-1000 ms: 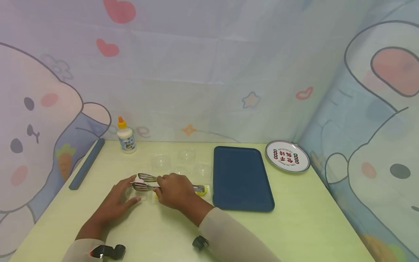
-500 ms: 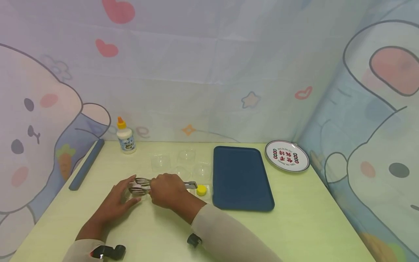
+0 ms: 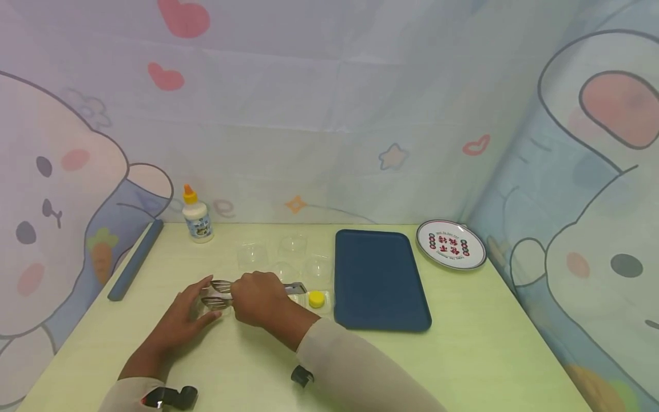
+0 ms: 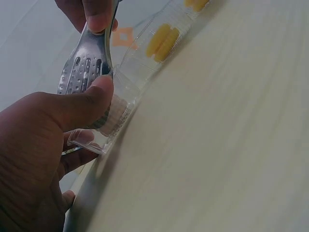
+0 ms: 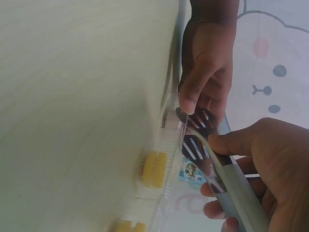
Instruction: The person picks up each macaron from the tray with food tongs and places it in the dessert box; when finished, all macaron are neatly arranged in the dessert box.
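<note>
My right hand [image 3: 259,300] grips metal tongs [image 5: 236,188] by their pale handles. The slotted heads of the tongs point left, spread apart, at the left end of a clear plastic tray [image 4: 137,72]. A pale pink macaron [image 4: 115,116] sits in that end compartment, partly covered by the tongs and my thumb. My left hand [image 3: 187,317] holds this end of the tray, thumb on the near side and fingers on the far side. Farther right in the tray stand a yellow macaron [image 4: 163,42] and another yellow macaron [image 3: 316,298].
Behind the tray rests a clear lid with domed cups [image 3: 293,246]. A dark blue tray [image 3: 381,280] lies to the right, with a printed white plate [image 3: 452,260] beyond it. A glue bottle [image 3: 198,220] stands back left, near a blue-grey bar [image 3: 136,260].
My right hand has shifted left with the tongs, and their heads are lower and farther apart. The rightmost yellow macaron is now uncovered. My left hand has stayed in place.
</note>
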`<state>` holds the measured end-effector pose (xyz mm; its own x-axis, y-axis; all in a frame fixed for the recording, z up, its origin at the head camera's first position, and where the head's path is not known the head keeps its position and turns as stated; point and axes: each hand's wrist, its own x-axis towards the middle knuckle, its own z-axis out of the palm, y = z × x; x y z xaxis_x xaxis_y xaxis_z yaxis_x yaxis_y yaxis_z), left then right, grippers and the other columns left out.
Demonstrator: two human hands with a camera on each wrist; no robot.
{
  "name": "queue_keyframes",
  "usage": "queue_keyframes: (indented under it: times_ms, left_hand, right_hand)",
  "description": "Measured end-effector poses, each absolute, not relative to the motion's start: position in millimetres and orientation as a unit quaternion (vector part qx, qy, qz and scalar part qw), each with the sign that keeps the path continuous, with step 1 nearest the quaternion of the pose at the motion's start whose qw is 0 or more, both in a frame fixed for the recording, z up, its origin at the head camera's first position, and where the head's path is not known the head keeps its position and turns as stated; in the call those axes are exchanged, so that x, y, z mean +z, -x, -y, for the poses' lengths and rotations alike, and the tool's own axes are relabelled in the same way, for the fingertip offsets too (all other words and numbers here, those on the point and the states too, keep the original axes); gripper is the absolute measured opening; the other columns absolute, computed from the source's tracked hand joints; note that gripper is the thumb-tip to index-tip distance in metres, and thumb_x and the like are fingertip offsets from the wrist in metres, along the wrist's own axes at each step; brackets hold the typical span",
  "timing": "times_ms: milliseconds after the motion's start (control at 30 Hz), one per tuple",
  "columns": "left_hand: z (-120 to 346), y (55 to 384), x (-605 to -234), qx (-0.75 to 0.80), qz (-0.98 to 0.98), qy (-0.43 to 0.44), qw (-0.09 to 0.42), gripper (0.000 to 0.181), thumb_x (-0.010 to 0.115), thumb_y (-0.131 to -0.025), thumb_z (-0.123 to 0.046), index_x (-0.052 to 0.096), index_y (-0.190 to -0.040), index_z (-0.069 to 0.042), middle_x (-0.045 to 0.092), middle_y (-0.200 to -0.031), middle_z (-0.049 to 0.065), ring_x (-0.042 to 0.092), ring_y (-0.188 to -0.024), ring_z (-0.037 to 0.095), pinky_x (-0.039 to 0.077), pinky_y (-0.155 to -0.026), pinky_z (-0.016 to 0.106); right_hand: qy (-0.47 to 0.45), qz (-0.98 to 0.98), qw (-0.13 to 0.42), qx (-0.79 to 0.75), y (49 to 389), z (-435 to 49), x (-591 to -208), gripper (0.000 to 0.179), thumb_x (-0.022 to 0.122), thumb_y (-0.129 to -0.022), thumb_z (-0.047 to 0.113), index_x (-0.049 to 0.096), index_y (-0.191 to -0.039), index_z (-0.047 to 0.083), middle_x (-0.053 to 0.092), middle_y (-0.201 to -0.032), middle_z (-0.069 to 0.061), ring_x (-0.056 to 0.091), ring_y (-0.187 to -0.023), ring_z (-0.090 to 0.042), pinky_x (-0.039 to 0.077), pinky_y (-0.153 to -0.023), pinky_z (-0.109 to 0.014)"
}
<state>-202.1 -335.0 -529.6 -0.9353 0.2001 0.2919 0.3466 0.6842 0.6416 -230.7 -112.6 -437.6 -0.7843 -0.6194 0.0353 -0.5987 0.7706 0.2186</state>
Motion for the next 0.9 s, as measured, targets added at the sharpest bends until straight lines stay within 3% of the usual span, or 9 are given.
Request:
queue_keyframes:
  times_ms: [167,367,500,667,900]
  left_hand:
    - [334.9,201.6,-529.5,-0.370,0.910,0.154,0.106,0.083,0.084,-0.096,-0.018,0.040,-0.163,0.002,0.051,-0.157,0.037,0.038,-0.149,0.066,0.019,-0.117,0.090]
    - [334.7,201.6,-529.7,-0.362,0.913,0.154,0.109,0.084,0.084,-0.095,-0.019,0.039,-0.163,0.003,0.051,-0.157,0.038,0.039,-0.149,0.064,0.024,-0.118,0.086]
    - [335.1,202.4,-530.7,-0.355,0.916,0.152,0.109,0.086,0.085,-0.095,-0.017,0.038,-0.163,0.003,0.052,-0.155,0.038,0.041,-0.148,0.063,0.023,-0.118,0.086]
    - [333.6,201.8,-530.5,-0.358,0.917,0.144,0.103,0.086,0.085,-0.094,-0.017,0.038,-0.163,0.003,0.054,-0.154,0.037,0.046,-0.145,0.060,0.022,-0.119,0.086]
    - [331.7,199.7,-526.7,-0.353,0.920,0.139,0.095,0.087,0.083,-0.096,-0.020,0.035,-0.165,0.003,0.053,-0.156,0.036,0.043,-0.147,0.060,0.019,-0.120,0.088]
  right_hand:
    - [-0.318,0.943,0.050,-0.088,230.2,108.5,-436.4,0.022,0.069,-0.104,0.053,0.080,-0.104,0.034,0.073,-0.085,0.013,0.065,-0.069,-0.007,0.057,-0.059,-0.031]
    - [-0.313,0.946,0.065,-0.056,229.3,93.8,-438.0,0.029,0.066,-0.106,0.054,0.078,-0.121,0.032,0.076,-0.098,0.013,0.072,-0.082,-0.008,0.058,-0.063,-0.032]
    - [-0.316,0.944,0.087,-0.029,229.0,81.1,-441.8,0.035,0.062,-0.108,0.053,0.077,-0.129,0.030,0.079,-0.107,0.013,0.074,-0.088,-0.007,0.058,-0.063,-0.029]
    - [-0.305,0.946,0.106,0.027,227.4,58.3,-443.2,0.036,0.065,-0.108,0.049,0.077,-0.131,0.026,0.078,-0.107,0.010,0.073,-0.088,-0.006,0.056,-0.063,-0.026]
    - [-0.275,0.948,0.124,0.098,228.1,21.4,-450.5,0.042,0.067,-0.107,0.050,0.075,-0.139,0.024,0.081,-0.125,0.007,0.079,-0.109,-0.013,0.065,-0.078,-0.034]
